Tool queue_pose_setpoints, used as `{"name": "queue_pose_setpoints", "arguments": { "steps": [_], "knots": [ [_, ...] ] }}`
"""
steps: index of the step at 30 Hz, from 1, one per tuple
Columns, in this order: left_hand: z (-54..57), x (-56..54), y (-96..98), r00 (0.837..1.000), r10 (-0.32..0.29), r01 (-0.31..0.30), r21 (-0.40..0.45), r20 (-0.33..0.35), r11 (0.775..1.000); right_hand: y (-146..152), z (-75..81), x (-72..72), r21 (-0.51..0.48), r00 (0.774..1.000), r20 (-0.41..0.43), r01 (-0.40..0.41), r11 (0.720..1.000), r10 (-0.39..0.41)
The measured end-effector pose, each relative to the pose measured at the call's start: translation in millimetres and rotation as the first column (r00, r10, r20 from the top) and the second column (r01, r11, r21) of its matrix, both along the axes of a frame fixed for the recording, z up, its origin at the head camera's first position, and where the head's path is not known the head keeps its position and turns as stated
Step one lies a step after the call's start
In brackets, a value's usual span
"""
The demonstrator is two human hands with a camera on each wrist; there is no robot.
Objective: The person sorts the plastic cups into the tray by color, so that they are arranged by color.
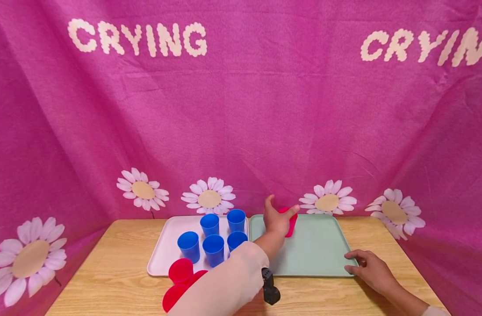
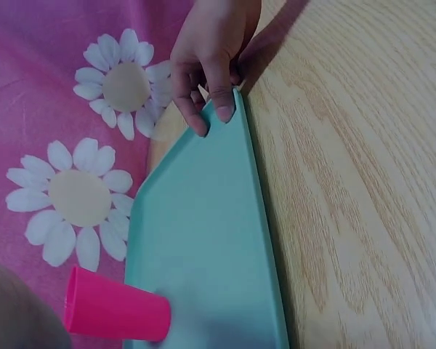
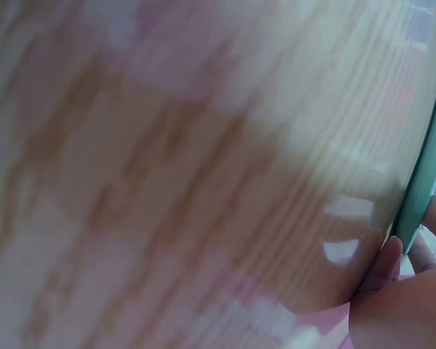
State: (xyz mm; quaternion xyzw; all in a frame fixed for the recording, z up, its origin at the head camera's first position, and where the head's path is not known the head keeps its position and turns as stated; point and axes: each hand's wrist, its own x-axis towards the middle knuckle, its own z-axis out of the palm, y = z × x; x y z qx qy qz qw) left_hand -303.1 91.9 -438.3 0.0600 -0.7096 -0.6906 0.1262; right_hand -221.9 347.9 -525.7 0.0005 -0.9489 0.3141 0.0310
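Observation:
My left hand (image 1: 278,221) reaches across to the back left of a green tray (image 1: 316,250), thumb and a finger spread apart. Just beyond it a pinkish-red plastic cup (image 1: 292,226) stands on that tray, partly hidden by the hand in the head view. In the left wrist view the whole side of the cup (image 2: 120,305) shows, with a blurred part of the left hand (image 2: 18,309) beside it. My right hand (image 1: 371,270) grips the green tray's front right corner, fingertips over the rim (image 2: 236,102).
Left of the green tray lies a white tray (image 1: 162,250) holding several blue cups (image 1: 188,248). Red cups (image 1: 181,271) stand at its front edge, partly behind the left sleeve (image 1: 233,281). A pink curtain (image 1: 241,131) with daisies hangs behind the wooden table (image 1: 114,263).

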Motion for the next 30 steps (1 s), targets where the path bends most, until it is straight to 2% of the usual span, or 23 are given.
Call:
{"name": "queue_pose_setpoints", "arguments": {
  "steps": [7,13,21,25,30],
  "knots": [
    [9.7,8.0,-6.3,0.997,-0.071,0.071,-0.017,-0.008,0.997,2,-1.1,-0.1,-0.007,1.000,0.002,-0.006,1.000,0.006],
    [19.8,21.3,-13.3,0.986,-0.165,0.165,-0.035,-0.005,0.986,4,-3.1,-0.1,-0.006,1.000,0.005,0.004,1.000,-0.004],
    [28.5,45.1,-37.2,0.958,-0.287,0.288,-0.105,0.029,0.952,4,-3.6,-1.0,-0.012,1.000,0.010,0.005,1.000,-0.005],
    [28.3,54.2,-51.4,0.937,-0.349,0.351,-0.110,0.035,0.930,4,-3.9,-0.9,-0.007,1.000,0.014,0.010,1.000,-0.010],
    [25.2,64.1,-69.6,0.918,-0.395,0.395,-0.127,0.023,0.910,2,-3.0,-0.3,0.006,1.000,0.009,0.010,1.000,-0.010]
  ]
}}
